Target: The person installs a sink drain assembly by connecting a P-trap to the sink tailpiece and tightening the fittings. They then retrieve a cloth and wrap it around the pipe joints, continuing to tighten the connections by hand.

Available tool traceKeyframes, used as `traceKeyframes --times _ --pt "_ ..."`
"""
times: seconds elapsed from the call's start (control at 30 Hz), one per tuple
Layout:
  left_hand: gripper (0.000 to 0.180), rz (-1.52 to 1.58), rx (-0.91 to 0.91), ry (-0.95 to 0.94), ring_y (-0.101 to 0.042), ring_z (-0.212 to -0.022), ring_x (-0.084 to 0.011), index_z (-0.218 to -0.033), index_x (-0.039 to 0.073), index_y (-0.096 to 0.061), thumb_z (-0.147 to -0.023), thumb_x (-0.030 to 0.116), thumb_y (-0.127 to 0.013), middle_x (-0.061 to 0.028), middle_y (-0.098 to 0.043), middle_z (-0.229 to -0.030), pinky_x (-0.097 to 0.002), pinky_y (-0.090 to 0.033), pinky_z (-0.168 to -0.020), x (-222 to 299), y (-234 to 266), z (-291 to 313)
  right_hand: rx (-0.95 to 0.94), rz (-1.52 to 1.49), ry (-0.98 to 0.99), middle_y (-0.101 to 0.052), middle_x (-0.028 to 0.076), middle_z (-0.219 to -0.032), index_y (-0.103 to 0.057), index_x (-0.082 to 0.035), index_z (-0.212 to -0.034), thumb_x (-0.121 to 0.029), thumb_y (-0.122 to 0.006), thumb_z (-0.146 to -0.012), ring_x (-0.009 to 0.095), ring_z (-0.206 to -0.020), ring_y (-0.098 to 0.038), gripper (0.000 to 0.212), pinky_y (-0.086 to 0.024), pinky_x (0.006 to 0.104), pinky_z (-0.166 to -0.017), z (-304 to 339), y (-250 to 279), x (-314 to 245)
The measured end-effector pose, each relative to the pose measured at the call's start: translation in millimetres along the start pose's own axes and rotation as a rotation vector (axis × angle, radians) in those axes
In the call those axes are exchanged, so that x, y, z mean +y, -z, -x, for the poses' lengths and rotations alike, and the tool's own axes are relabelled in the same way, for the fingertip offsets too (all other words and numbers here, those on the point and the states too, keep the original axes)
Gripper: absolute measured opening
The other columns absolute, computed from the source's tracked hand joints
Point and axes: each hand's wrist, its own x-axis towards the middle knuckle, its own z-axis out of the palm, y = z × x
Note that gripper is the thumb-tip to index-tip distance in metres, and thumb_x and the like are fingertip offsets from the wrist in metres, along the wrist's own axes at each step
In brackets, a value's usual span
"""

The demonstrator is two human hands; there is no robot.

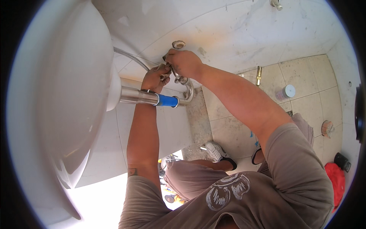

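Observation:
Both my hands meet at the upper end of a chrome drain pipe [190,91], just below a round hole [178,44] in the wall. My left hand [154,79] is closed, its fingertips pinched beside the pipe end, with a thin pale strand [164,76] showing at them. From the other side my right hand [185,63] curls its fingers over the same spot; a small dark bit peeks out by its fingertips, too hidden to name. The pipe bends in a U under my hands and runs left through a blue sleeve [167,100] to the white basin [76,84].
A braided hose [131,57] runs behind my left hand. On the tiled floor to the right stand a brass fitting [259,76], a white-lidded jar [289,91] and a short cylinder [327,129]. A red cloth [335,183] and a black object [342,162] lie at far right.

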Motion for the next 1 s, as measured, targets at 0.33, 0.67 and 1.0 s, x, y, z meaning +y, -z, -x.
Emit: traceKeyframes --times 0.33,0.67,1.0 --pt "0.019 -0.942 0.274 -0.411 -0.062 -0.069 -0.0153 -0.111 0.001 -0.065 -0.095 0.012 -0.064 -0.0039 -0.066 -0.092 -0.0295 -0.049 -0.055 -26.2 24.8 -37.0 -0.081 0.106 -0.027 -0.064 0.009 -0.107 -0.071 -0.008 -0.094 -0.010 -0.070 -0.080 0.032 -0.092 -0.070 0.015 -0.058 0.0435 -0.077 -8.5 1.8 -6.5" --pt "0.039 -0.391 0.115 -0.277 -0.060 -0.075 -0.0107 -0.125 0.000 -0.064 -0.093 0.022 -0.069 -0.0035 -0.068 -0.092 -0.0275 -0.050 -0.066 -11.9 9.0 -8.8 -0.116 0.147 -0.064 -0.064 0.008 -0.109 -0.071 -0.008 -0.098 -0.011 -0.070 -0.080 0.031 -0.094 -0.071 0.018 -0.059 0.0422 -0.077 -10.3 4.0 -12.7" --pt "0.025 0.200 0.103 -0.038 -0.065 -0.082 -0.0155 -0.124 0.002 -0.059 -0.102 0.011 -0.051 -0.0079 -0.067 -0.101 -0.0252 -0.055 -0.067 -27.2 -3.5 -16.7 -0.034 0.066 -0.094 -0.065 0.011 -0.109 -0.070 -0.007 -0.095 -0.013 -0.066 -0.083 0.033 -0.097 -0.070 0.014 -0.058 0.0444 -0.081 -6.6 2.4 -15.8"
